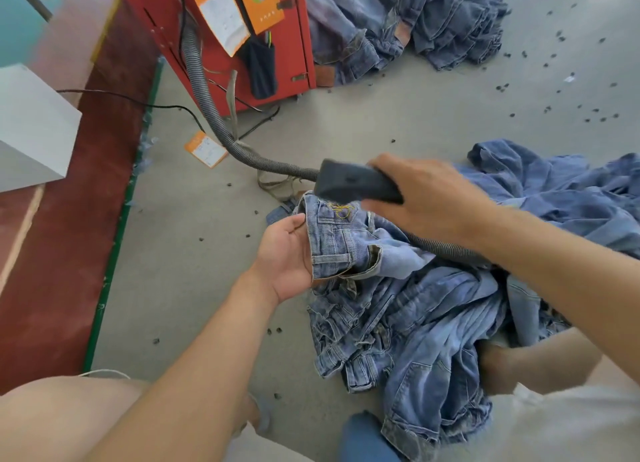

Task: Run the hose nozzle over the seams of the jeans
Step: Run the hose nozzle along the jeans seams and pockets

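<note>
Light blue jeans (341,240) are bunched up at the centre, waistband uppermost, with loose yellow threads near the top edge. My left hand (285,253) holds the waistband from the left, thumb on the denim's edge. My right hand (429,198) grips a dark grey hose nozzle (353,184) just above the waistband; the nozzle is blurred. A grey ribbed hose (207,98) runs from the nozzle up to the red machine (225,28).
More jeans lie heaped on the grey floor (207,271) below and right of my hands (433,340), and another pile (415,21) lies at the top beside the red machine. Small dark scraps dot the floor. A red strip with a green edge (104,288) borders the left.
</note>
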{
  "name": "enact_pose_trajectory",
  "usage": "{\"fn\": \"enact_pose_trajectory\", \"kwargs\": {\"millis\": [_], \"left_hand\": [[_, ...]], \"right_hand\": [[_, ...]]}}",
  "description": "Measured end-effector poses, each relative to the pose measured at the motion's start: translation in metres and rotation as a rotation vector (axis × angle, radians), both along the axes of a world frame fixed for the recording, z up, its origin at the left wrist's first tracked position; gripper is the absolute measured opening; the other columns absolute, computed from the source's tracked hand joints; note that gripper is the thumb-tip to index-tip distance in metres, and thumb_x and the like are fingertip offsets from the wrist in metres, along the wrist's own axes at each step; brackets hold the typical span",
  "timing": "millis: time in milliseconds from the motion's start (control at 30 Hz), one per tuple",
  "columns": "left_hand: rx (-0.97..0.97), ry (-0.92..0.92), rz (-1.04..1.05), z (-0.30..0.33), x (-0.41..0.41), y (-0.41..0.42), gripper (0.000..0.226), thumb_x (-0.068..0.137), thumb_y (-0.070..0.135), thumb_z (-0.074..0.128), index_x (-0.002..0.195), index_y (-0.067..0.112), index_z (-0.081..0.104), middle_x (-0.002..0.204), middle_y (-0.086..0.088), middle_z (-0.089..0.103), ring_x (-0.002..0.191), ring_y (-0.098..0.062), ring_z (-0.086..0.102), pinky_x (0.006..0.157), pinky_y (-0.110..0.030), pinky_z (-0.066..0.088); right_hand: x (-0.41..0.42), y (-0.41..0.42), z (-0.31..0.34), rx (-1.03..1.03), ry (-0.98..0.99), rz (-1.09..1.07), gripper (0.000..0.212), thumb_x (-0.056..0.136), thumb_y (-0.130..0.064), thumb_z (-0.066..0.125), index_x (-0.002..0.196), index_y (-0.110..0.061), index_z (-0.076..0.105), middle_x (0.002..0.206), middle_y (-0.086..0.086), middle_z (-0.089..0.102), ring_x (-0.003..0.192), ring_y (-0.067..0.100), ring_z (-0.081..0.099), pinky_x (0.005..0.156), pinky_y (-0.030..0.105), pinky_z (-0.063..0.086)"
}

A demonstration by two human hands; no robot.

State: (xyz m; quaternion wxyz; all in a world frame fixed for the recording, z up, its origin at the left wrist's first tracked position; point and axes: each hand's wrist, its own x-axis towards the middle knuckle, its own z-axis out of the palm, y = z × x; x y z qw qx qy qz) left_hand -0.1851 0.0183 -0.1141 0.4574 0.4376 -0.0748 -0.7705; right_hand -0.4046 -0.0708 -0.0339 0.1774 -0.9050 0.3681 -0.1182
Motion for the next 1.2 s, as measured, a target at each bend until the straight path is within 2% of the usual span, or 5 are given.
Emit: {"fn": "enact_pose_trajectory", "kwargs": {"millis": [233, 400, 533, 767, 1200], "left_hand": [[0.005, 0.027, 0.037, -0.001, 0.009, -0.001, 0.07, 0.106, 0.051, 0.019, 0.14, 0.004, 0.059, 0.141, -0.028, 0.059, 0.127, -0.047, 0.059, 0.1, -0.055, 0.052], [-0.019, 0.056, -0.008, -0.004, 0.004, 0.003, 0.069, 0.108, 0.049, 0.022, 0.143, 0.002, 0.058, 0.148, -0.029, 0.052, 0.135, -0.047, 0.053, 0.112, -0.06, 0.043], [0.01, 0.035, -0.037, -0.002, 0.005, 0.003, 0.069, 0.105, 0.054, 0.031, 0.143, 0.003, 0.059, 0.146, -0.025, 0.056, 0.132, -0.044, 0.057, 0.104, -0.054, 0.052], [0.15, -0.531, -0.127, -0.014, 0.007, 0.005, 0.059, 0.069, 0.028, 0.091, 0.12, 0.003, 0.073, 0.107, -0.021, 0.077, 0.098, -0.036, 0.076, 0.092, -0.059, 0.059], [0.038, -0.322, 0.311, -0.019, -0.021, 0.005, 0.039, 0.109, 0.035, 0.047, 0.129, 0.007, 0.065, 0.118, -0.017, 0.075, 0.105, -0.036, 0.074, 0.083, -0.053, 0.063]], "right_hand": [[-0.025, -0.014, 0.008, 0.112, 0.151, 0.099, 0.029, 0.089, -0.054, 0.065, 0.112, -0.037, 0.059, 0.078, -0.013, 0.066, 0.066, -0.001, 0.057, 0.063, 0.03, 0.048], [0.008, 0.012, -0.006, 0.085, 0.165, 0.153, 0.035, 0.093, -0.059, 0.059, 0.121, -0.038, 0.054, 0.088, -0.01, 0.065, 0.076, 0.019, 0.06, 0.067, 0.039, 0.051], [0.0, -0.009, 0.007, 0.052, -0.088, -0.029, 0.033, 0.093, -0.047, 0.071, 0.116, -0.026, 0.061, 0.078, -0.018, 0.056, 0.066, 0.0, 0.054, 0.06, 0.009, 0.036], [-0.056, -0.053, 0.019, 0.071, -0.021, -0.099, 0.034, 0.085, -0.051, 0.073, 0.111, -0.034, 0.058, 0.079, -0.018, 0.062, 0.072, 0.01, 0.061, 0.064, 0.034, 0.046], [-0.062, -0.036, -0.048, -0.145, 0.526, -0.011, 0.019, 0.1, -0.037, 0.055, 0.116, -0.043, 0.049, 0.095, -0.012, 0.065, 0.086, 0.02, 0.062, 0.07, 0.035, 0.036]]}}
